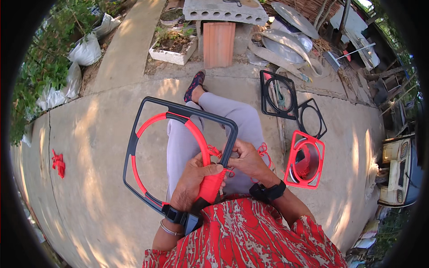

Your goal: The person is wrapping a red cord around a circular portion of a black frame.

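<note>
Head: frame [187,110] edge overhangs concrete [98,205]

It looked like a home yd., outdoors: the concrete ground [105,178] lay in patches of sun & shade, leafy plants [49,73] & white sacks [86,52] lined the L side, a planter box [167,56] sat nr a hollow concrete slab [225,14] up top, a broom [331,60] & misc. clutter [282,48] lay upper R, & a vehicle [393,172] stood far R.
</note>
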A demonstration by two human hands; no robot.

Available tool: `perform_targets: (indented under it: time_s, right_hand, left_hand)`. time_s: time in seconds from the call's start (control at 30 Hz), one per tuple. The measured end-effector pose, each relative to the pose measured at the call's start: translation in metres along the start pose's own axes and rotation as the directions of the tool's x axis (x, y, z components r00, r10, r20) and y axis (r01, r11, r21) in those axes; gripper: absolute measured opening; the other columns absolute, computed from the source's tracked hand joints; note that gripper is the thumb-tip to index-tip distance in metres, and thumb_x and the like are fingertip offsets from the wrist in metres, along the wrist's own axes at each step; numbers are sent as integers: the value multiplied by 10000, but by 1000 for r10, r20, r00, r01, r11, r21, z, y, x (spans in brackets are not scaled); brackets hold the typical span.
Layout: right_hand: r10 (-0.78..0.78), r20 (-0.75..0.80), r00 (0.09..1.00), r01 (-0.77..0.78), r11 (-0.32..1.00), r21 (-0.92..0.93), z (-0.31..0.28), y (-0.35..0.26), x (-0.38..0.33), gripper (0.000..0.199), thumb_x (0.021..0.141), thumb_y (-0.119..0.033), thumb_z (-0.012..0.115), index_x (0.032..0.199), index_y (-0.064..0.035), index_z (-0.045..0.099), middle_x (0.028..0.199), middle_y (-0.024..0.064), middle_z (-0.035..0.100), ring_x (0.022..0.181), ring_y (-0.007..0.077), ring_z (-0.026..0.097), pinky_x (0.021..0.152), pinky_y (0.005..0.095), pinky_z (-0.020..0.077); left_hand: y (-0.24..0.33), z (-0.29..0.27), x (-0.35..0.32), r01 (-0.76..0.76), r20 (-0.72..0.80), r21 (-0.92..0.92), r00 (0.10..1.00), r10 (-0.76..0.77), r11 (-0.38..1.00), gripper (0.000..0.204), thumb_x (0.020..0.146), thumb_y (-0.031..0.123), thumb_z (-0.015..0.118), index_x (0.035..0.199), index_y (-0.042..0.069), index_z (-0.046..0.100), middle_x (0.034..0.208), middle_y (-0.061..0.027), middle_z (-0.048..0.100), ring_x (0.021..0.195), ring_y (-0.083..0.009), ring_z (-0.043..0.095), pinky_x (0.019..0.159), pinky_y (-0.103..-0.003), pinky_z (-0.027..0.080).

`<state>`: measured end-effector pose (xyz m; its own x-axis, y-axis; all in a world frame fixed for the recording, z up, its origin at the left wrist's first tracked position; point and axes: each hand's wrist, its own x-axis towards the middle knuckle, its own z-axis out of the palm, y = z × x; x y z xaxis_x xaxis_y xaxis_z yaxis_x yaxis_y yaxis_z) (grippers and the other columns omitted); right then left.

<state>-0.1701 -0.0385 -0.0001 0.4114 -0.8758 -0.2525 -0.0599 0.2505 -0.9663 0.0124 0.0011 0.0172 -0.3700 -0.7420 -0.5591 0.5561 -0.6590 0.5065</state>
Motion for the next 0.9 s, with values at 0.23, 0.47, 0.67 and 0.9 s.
perform_targets:
  time_s: [0.23, 0.47, 0.67, 0.9]
  right_hand:
    - [20, 53, 998, -28, 986, 163, 3, 20, -9, 76, 870, -76, 657, 907, -12, 639, 753, -20, 615, 668, 49, 554, 599, 196, 453]
    - [-338, -196, 921, 288, 926, -242, -14, -12, -45, 133, 902, -125, 627, 892, 7, 643, 802, 11, 621, 746, 55, 557, 683, 227, 461]
    - [179, 82, 980, -187, 977, 101, 6, 0, -65, 219, 957, -143, 553, 1102, -11, 649, 755, -3, 598, 669, 52, 558, 576, 217, 447]
    - [194, 73, 978, -200, 782, 591, 5, 15, -46, 284, 957, -119, 541, 1222, -20, 561, 822, 17, 586, 690, 95, 556, 589, 231, 449]
  left_hand:
    - [1, 3, -1, 11, -93, -9, 996, -11, 1000, 283, 827, -1, 653, 1092, -22, 559, 839, -174, 665, 636, -248, 668, 546, -348, 585]
    - [1, -3, -1, 37, -97, -25, 995, -40, 999, 194, 837, 38, 657, 1008, -4, 575, 775, -172, 667, 594, -251, 662, 520, -342, 580]
    - [0, -4, 0, 31, -120, -10, 992, -32, 999, 239, 834, -5, 653, 1062, -15, 578, 799, -162, 654, 628, -235, 659, 543, -338, 576]
    - [-3, -6, 3, -17, -101, -37, 995, 13, 999, 233, 809, -43, 669, 1020, -8, 576, 843, -138, 644, 660, -238, 669, 557, -347, 593]
